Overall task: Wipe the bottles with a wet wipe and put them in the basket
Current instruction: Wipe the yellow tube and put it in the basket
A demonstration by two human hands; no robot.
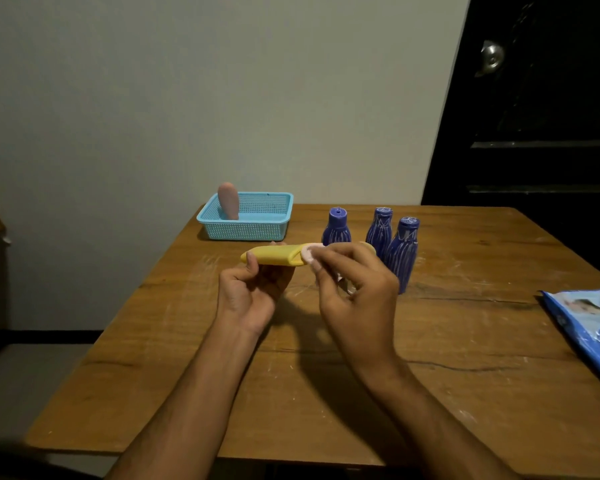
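Observation:
My left hand [253, 289] holds a yellow bottle [274, 255] lying sideways above the table, gripping its left end. My right hand [354, 285] pinches a white wet wipe [310, 254] against the bottle's right part. Three blue bottles stand upright behind my right hand: one [336, 226] at the left, one [380, 228] in the middle, one [404, 251] nearest. A light blue basket [246, 230] sits at the table's far left, with a pink bottle [228, 200] standing upright inside it.
A blue wet-wipe pack [589, 327] lies at the table's right edge. The wooden table [187, 375] has white smears and cracks. A wall is behind, a dark door [534, 116] at the right.

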